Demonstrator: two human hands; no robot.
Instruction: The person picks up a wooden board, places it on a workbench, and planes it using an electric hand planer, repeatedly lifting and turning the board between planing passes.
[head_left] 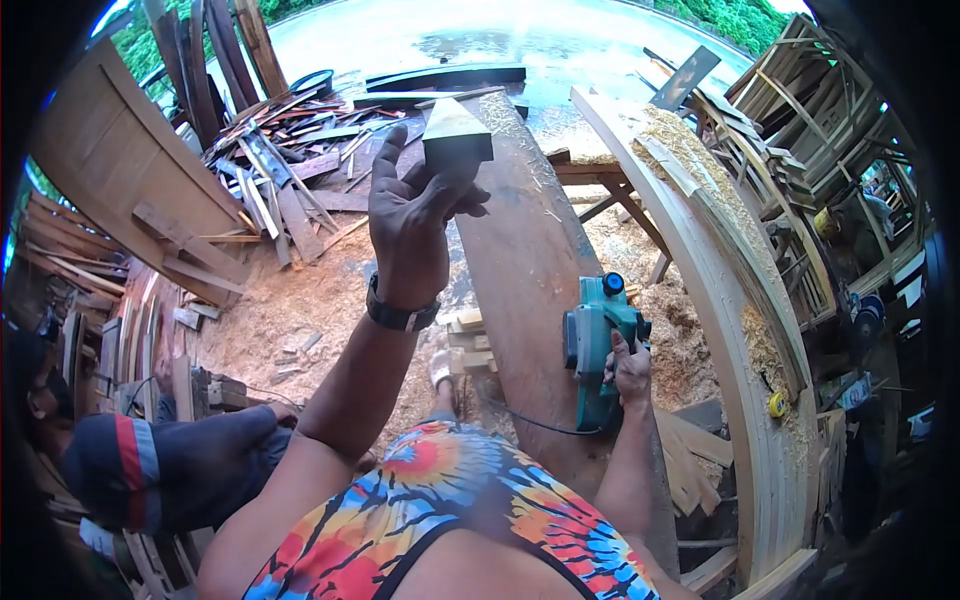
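My left hand (412,215), with a dark watch on the wrist, is raised in front of me. It grips a length of wood (456,132), seen nearly end-on and pointing away from me; the index finger sticks out along its left side. My right hand (630,372) is closed around the handle of a teal electric planer (597,330). The planer rests on a long brown plank (530,300), and its cord loops off to the left. Part of the right-hand fingers is hidden by the handle.
A co-worker in a dark cap (105,470) crouches close on my left. Curved pale timbers (715,300) with shavings and a yellow tape measure (777,404) lie to the right. Scrap wood (290,170) is piled at the far left; sawdust (290,300) covers the ground.
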